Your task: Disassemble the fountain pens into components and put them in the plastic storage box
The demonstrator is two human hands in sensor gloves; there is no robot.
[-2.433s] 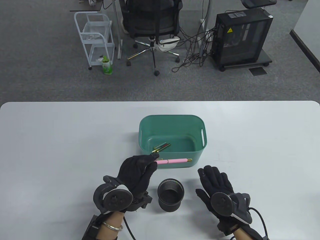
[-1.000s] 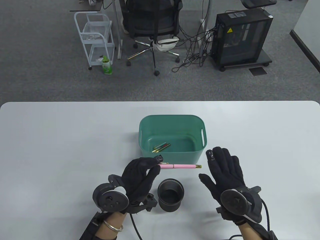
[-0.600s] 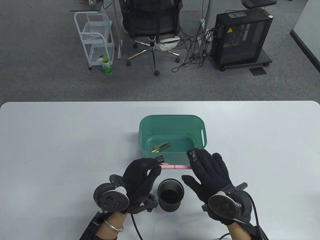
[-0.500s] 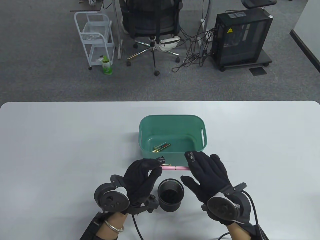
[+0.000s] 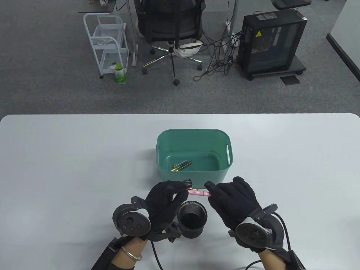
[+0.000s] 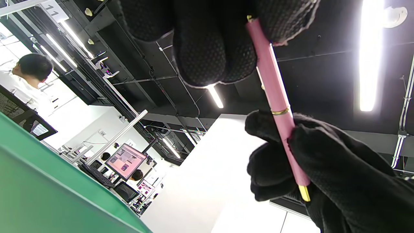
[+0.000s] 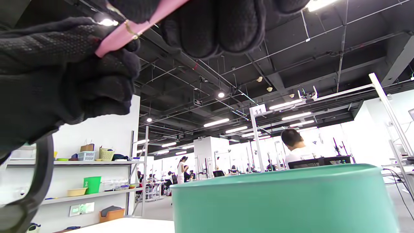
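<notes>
The white table (image 5: 70,157) spreads in front of me, and on it, straight ahead, sits the green plastic storage box (image 5: 194,135), with a few slim gold-tipped pen parts (image 5: 181,166) lying on its floor toward the near left corner. Nearer to me stands the black mesh pen cup (image 5: 192,218), just below my hands. My left hand (image 5: 166,198) has its fingers curled round one end of the pink fountain pen (image 5: 199,193), and my right hand (image 5: 233,197) is wrapped round the other end, so the pen is held level in the air between them, above the cup and just short of the box's near wall. In the left wrist view a gold ring (image 6: 280,111) circles the pink body right where my right fingers begin, and a small gold tip shows past them. I judge this to be the start of taking this pen apart: both grips are set and nothing has separated yet. The next move calls for pulling or twisting the two ends against each other, in line with the pen's length, keeping a firm hold so neither half drops before it reaches the box.
</notes>
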